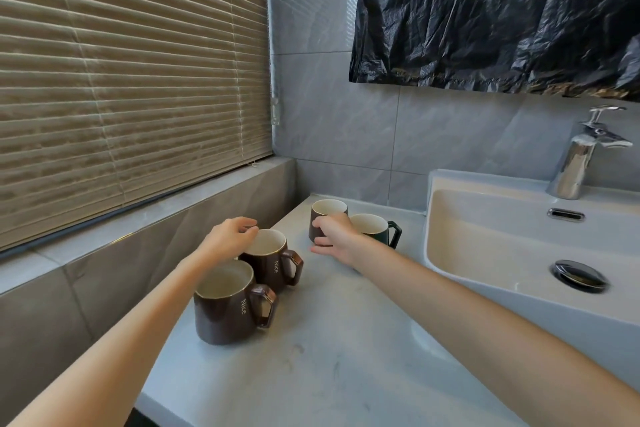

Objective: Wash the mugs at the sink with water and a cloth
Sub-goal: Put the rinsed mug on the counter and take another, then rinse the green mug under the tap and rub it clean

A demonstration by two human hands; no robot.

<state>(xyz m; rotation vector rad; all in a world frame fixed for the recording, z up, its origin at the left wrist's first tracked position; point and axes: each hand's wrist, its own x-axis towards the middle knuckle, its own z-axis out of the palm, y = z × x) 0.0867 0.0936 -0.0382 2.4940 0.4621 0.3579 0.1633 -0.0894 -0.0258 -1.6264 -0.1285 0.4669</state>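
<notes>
Several mugs stand on the grey counter (pixel 329 340) left of the sink (pixel 485 253). Two brown mugs marked "Nice" are closest: the near brown mug (pixel 225 308) and the second brown mug (pixel 273 263) behind it. My left hand (pixel 230 237) curls over the far rim of the second brown mug. Farther back stand a far brown mug (pixel 323 218) and a dark green mug (pixel 377 227). My right hand (pixel 334 236) wraps its fingers round the side of the far brown mug. No cloth is in view.
A chrome tap (pixel 578 156) stands at the back of the white sink, whose drain plug (pixel 580 276) is shut. A tiled ledge (pixel 145 218) and slatted blinds (pixel 121 80) line the left. Black plastic sheeting (pixel 502 10) hangs on the wall above.
</notes>
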